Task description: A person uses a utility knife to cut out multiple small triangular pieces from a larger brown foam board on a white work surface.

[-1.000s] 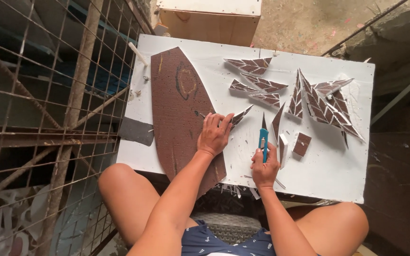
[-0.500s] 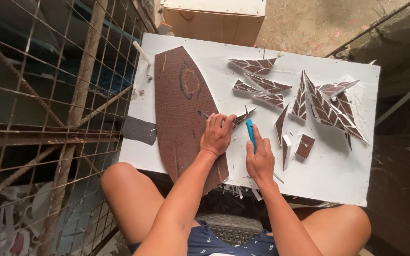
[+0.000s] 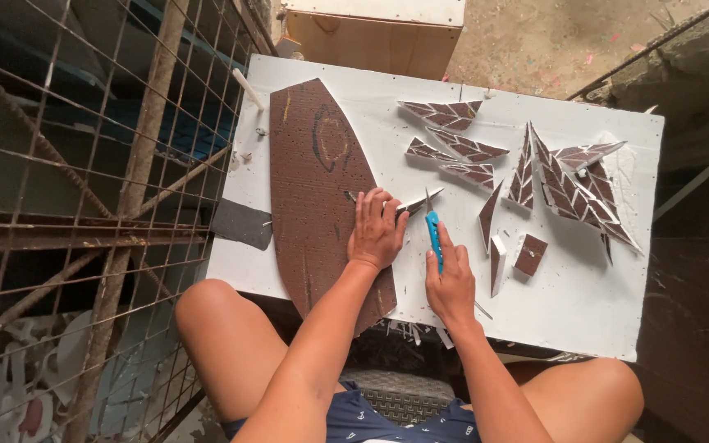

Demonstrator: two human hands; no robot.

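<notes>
The left hand (image 3: 377, 228) lies flat, fingers spread, at the right edge of the big brown sheet (image 3: 322, 189), pressing down a narrow sliver (image 3: 417, 202) that pokes out past the fingertips; the palm's weight seems there to stop the piece sliding under the blade. That hand's grip is not closed round anything, only pressing. The right hand (image 3: 451, 283) has its grip closed on a blue knife (image 3: 433, 230), forefinger laid along the handle, tip pointing away from the body and meeting the sliver just beside the left fingertips, so the cut runs close to where the piece is pinned.

All this sits on a white counter (image 3: 584, 320) across the person's knees, the work near its front edge, within easy reach. The brown sheet runs from the back edge to the front along the left half. Finished pointed pieces (image 3: 551, 176) with pale diamond lines are spread over the back right part, clear of the cutting. A small brown square (image 3: 530, 253) and white offcuts lie just right of the knife. A grey scrap (image 3: 242, 223) overhangs the left edge, beside a wire mesh (image 3: 84, 164)
</notes>
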